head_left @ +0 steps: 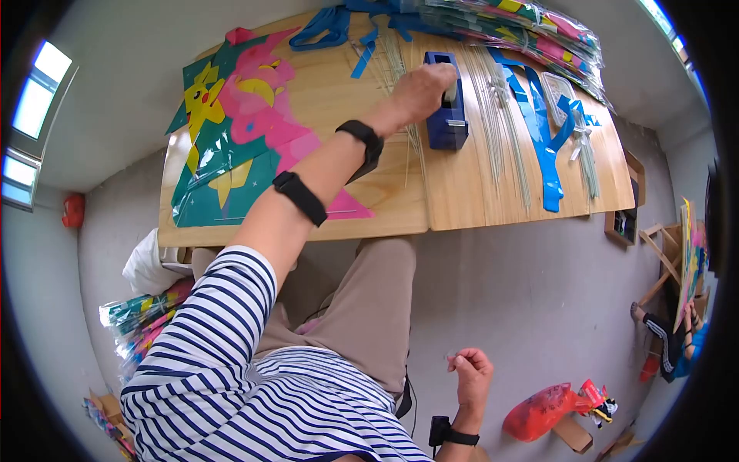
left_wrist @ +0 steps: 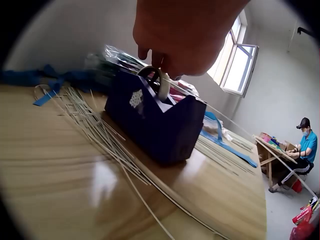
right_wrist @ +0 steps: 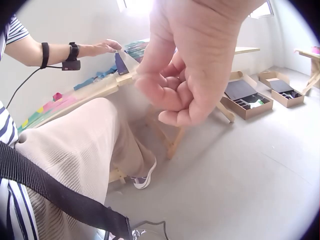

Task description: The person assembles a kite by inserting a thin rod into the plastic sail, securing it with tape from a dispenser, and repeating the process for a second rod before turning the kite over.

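A dark blue tape dispenser stands on the wooden table, a tape roll in its top. My left hand reaches over it, fingers curled down at the roll. From the dispenser a long strip of clear tape stretches out past the table edge. My right hand pinches the tape's end between thumb and curled fingers, low to the right of my leg. Thin pale sticks lie on the table beside the dispenser. A pink and green printed sheet with a yellow cartoon figure lies to the left.
Blue ribbon strips and a small clear box lie on the table's right. Plastic-wrapped bundles are stacked at its far edge. A red bag sits on the floor. Another person sits at a farther table.
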